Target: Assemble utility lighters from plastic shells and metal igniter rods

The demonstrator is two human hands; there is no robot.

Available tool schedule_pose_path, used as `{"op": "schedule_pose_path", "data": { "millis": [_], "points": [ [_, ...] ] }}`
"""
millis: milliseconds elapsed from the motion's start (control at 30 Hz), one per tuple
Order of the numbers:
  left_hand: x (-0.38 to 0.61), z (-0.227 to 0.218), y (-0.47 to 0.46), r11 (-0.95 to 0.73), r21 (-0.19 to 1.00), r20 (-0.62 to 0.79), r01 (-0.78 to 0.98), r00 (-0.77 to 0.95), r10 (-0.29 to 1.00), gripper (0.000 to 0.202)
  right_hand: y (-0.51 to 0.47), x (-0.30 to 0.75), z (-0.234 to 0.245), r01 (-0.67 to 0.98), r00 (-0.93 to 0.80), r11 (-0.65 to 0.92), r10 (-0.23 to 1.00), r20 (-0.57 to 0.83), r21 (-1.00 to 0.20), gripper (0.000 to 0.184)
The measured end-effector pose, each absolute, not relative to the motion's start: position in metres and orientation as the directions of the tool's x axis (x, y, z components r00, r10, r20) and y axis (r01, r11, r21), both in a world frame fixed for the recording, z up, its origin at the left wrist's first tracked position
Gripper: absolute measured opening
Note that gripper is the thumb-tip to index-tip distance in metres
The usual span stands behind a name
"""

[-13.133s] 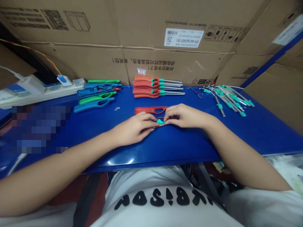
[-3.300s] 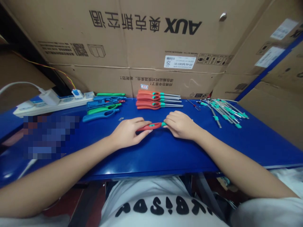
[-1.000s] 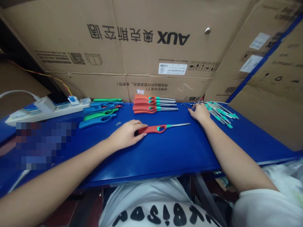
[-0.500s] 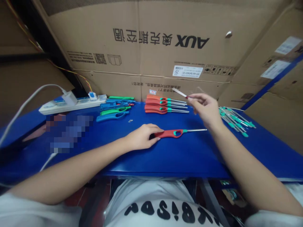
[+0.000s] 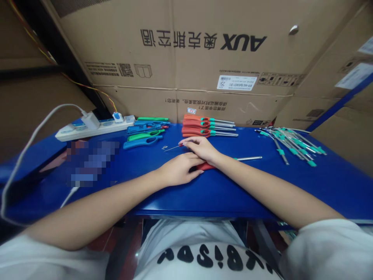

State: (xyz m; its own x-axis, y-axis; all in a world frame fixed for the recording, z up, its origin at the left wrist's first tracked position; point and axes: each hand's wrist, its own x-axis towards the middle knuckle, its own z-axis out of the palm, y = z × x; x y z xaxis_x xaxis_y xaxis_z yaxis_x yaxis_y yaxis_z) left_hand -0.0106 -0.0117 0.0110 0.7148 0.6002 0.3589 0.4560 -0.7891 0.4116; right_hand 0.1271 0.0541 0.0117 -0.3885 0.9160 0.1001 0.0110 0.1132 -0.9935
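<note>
My left hand is closed around the handle end of a red long-neck lighter lying on the blue table. The lighter's metal tube sticks out to the right, while my right wrist hides its middle. Just above, my right hand pinches a thin, flat metal tool with a red part at the fingertips; its exact kind is unclear. The tool's tip points left, close to some tiny pale pieces on the table. From this view my right hand overlaps the left one's fingers.
Several red-orange lighters lie stacked behind my hands. Blue and green handle shells are at the left, beside a white power strip. Metal tubes with teal ends are heaped at the right. A cardboard wall stands behind.
My right hand has swung left and down with the thin tool, from near the stacked lighters to beside my left hand. My left hand keeps its hold on the lighter. The view has shifted slightly.
</note>
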Motion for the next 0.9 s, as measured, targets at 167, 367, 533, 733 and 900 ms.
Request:
{"op": "schedule_pose_path", "data": {
  "millis": [167,367,533,733,900],
  "points": [
    [-0.01,0.013,-0.012,-0.782,0.427,0.352,0.453,0.714,0.606,0.026,0.057,0.125,0.008,0.032,-0.382,0.122,0.919,0.101,-0.992,0.013],
    [-0.01,0.012,-0.011,-0.776,0.436,0.352,0.456,0.707,0.613,0.027,0.056,0.126,0.01,0.022,-0.358,0.103,0.929,0.088,-0.994,0.012],
    [-0.011,0.011,-0.011,-0.774,0.444,0.373,0.451,0.692,0.618,0.029,0.053,0.129,0.016,-0.03,-0.325,0.052,0.944,0.059,-0.998,0.012],
    [-0.011,0.003,-0.008,-0.697,0.539,0.405,0.473,0.58,0.706,0.034,0.052,0.147,0.031,-0.214,-0.261,-0.03,0.965,0.028,-0.976,0.013],
    [-0.009,-0.005,0.001,-0.453,0.826,0.317,0.335,0.387,0.866,0.039,0.052,0.179,0.046,-0.344,-0.173,-0.05,0.985,0.011,-0.938,0.016]
  ]
}}
